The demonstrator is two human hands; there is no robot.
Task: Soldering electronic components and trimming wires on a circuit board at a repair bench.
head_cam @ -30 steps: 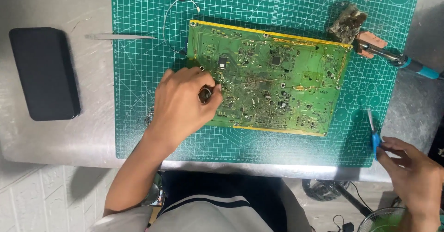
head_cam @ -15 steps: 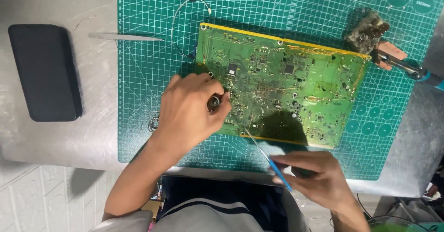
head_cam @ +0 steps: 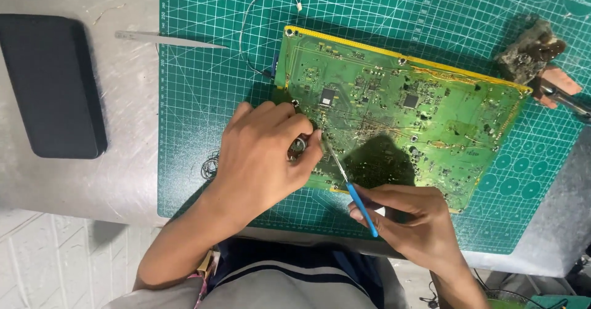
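Observation:
A large green circuit board point(head_cam: 431, 112) lies on a green cutting mat point(head_cam: 203, 100). My left hand point(head_cam: 261, 158) rests on the board's near left corner, fingers closed around a small round metal part point(head_cam: 300, 146). My right hand point(head_cam: 409, 220) holds a thin tool with a blue handle point(head_cam: 362, 207) at the mat's near edge; its metal tip points up and left and reaches the board right beside my left fingers.
A black rectangular case point(head_cam: 49, 87) lies on the grey table at the left. Metal tweezers point(head_cam: 166, 38) lie at the mat's left edge. A thin white wire point(head_cam: 258, 13) curls above the board. A soldering iron stand with brown sponge point(head_cam: 532, 50) sits at the far right.
My right hand came from the far right edge to the middle near edge with the blue tool, bringing its tip to the board by my left fingers. My left hand stayed put.

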